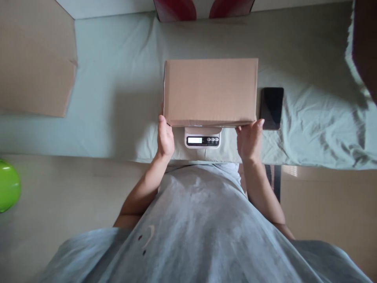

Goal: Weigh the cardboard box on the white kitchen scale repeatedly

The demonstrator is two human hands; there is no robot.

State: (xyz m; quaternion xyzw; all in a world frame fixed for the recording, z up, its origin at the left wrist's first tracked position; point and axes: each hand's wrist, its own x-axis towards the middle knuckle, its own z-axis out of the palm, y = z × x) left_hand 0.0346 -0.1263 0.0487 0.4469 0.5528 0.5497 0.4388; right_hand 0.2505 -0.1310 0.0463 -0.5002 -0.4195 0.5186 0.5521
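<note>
Head view: left hand (165, 137) and right hand (249, 139) grip the cardboard box (210, 91), which hides most of the scale (202, 137).

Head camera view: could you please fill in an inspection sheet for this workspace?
Surface: bed under a pale green sheet, wrinkled at the right.
Job's things: closed cardboard box over a digital scale; display unreadable.
Clutter: dark phone right of the box; flat cardboard far left.
Fingers: left hand and right hand at the box's near corners.
Cables: nothing seen.
Surroundings: green round object on the floor.
</note>
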